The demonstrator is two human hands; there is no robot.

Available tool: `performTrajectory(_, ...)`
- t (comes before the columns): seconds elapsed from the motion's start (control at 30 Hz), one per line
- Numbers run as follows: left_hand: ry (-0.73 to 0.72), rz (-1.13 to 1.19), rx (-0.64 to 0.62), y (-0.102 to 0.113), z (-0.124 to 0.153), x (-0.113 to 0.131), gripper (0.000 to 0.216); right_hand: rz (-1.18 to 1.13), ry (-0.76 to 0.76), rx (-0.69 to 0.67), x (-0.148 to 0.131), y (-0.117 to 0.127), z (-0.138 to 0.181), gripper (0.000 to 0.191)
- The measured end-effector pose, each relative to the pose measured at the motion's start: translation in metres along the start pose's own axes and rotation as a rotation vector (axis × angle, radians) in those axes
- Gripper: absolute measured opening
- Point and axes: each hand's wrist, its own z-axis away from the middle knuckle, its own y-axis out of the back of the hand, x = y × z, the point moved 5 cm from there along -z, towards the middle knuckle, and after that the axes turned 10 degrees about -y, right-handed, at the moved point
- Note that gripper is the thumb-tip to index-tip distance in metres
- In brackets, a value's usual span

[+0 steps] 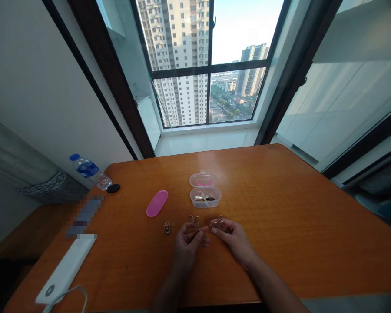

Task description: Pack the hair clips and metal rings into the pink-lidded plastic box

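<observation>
Both grips are clamped shut: the left hand [188, 244] pinches a twisty brass-coloured wire piece [194, 222] between thumb and fingers, and the right hand [231, 237] does the same with a second wire piece [218, 222]. They could be parts of a metal wire puzzle, though they're too small in this view to be sure. The two pieces are held close together just above the desk [289, 226], right in front of the person, and from up here you can't really tell whether they're touching or hooked. What's in hand right now is simply holding both up between the fingertips. Just left of the hands, a little cluster of small metal rings [168, 227] lies on the wood. Beyond that sit a clear plastic box [205, 198] with its lid [203, 179] open and some metal bits inside, plus a pink oval plastic piece [157, 203]. Further left are a water bottle [84, 168], a black key fob [113, 188] and a white power bank [65, 269].
</observation>
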Motion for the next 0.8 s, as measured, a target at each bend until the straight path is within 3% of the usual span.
performTrajectory(0.2,-0.009,-0.033,-0.034,-0.0003,0.0024,0.0026,0.048,-0.032,0.025,-0.027,-0.0028,-0.0030,0.0030,0.041)
performTrajectory(0.33,-0.001,-0.024,-0.008,0.0021,-0.0001,-0.0013,0.051,-0.048,0.022,0.028,-0.0022,-0.0009,0.0020,0.052)
performTrajectory(0.8,-0.022,-0.056,-0.018,0.0032,-0.0018,-0.0040,0.048,0.049,0.031,0.028,-0.0058,-0.0044,0.0044,0.032)
